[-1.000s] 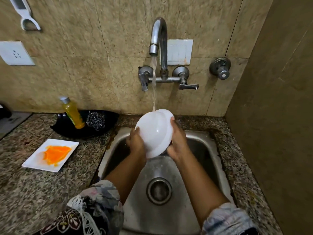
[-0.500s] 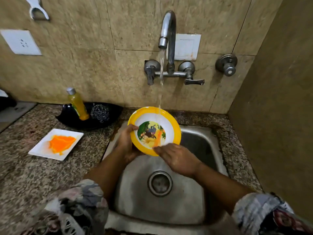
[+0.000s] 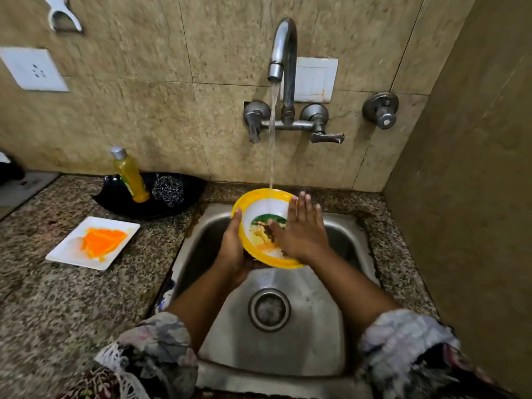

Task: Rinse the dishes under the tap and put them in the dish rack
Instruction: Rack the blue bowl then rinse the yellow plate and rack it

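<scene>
Across the left and lower part of the frame runs the speckled granite worktop [image 3: 72,306], and set into it at centre is the steel sink [image 3: 302,326], its round drain [image 3: 269,309] below the middle. Above the sink, at upper centre, the wall-mounted tap [image 3: 283,67] runs, a thin stream of water [image 3: 272,145] falling onto the far rim of the yellow-rimmed bowl [image 3: 260,207]. That bowl is held tilted over the basin, its white inside and coloured picture facing the camera. From the lower edge both forearms reach up in patterned sleeves. The left hand [image 3: 233,249] grips the bowl from its left side, thumb over the rim and palm under it. The right hand [image 3: 302,234] lies flat inside the bowl, fingers straight and spread, pressing on the picture. At left centre sits a white square plate [image 3: 66,251] smeared with orange. Behind it, against the wall, a black dish [image 3: 115,197] carries a yellow soap bottle [image 3: 131,177] and a steel scrubber [image 3: 167,189], just beside each other.
</scene>
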